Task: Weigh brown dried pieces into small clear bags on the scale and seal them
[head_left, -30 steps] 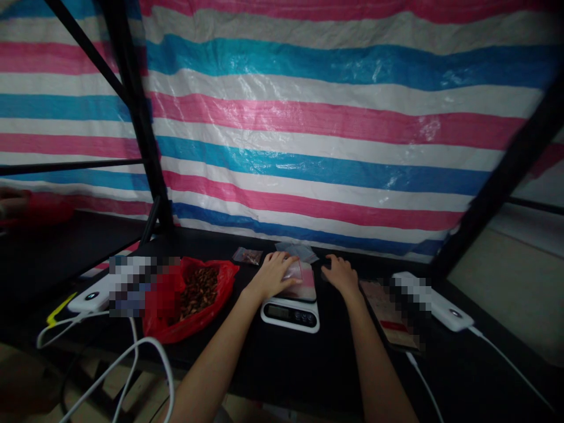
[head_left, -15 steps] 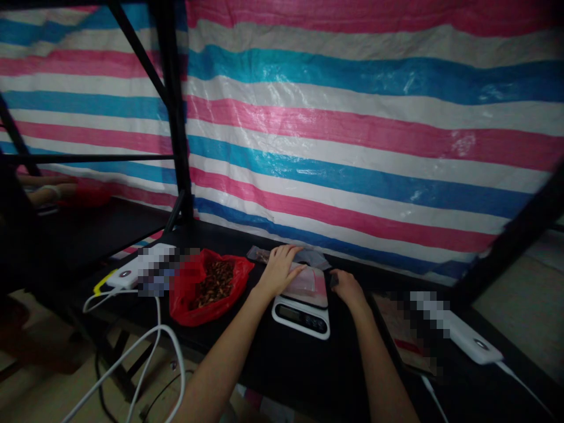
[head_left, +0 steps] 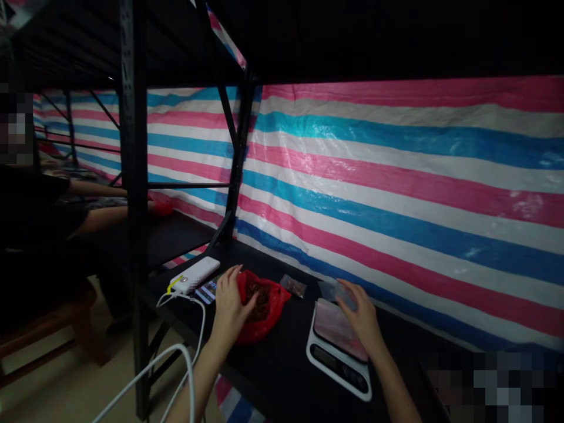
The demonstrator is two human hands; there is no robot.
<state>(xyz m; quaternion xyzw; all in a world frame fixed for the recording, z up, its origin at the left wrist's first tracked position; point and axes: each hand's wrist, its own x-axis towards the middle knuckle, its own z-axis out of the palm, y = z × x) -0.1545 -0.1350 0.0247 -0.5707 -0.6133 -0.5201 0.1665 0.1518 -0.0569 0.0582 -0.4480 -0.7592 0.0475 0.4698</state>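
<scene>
My left hand (head_left: 230,305) is at the left side of a red plastic bag (head_left: 275,308), fingers and thumb apart, the thumb over the small brown pieces (head_left: 259,301) inside. Whether it touches the rim is hard to tell. Farther right, my right hand (head_left: 363,317) has its fingers curled around a clear plastic bag (head_left: 348,295) behind the white kitchen scale (head_left: 338,367). A flat clear packet lies on the scale's plate (head_left: 337,329). Between the red bag and the scale, toward the back, rests a small clear bag of brown pieces (head_left: 294,286).
A white power bank (head_left: 196,274) with a white cable (head_left: 187,352) and a phone (head_left: 206,292) lie left of the red bag. A black rack post (head_left: 134,235) rises at left. Beyond it, another person's arms (head_left: 108,217) reach toward a red bag (head_left: 162,204). Striped sheeting (head_left: 374,194) hangs behind.
The view has turned left and up. My left hand has left the scale for the red bag. My right hand has moved from beside the scale to the clear bag behind it.
</scene>
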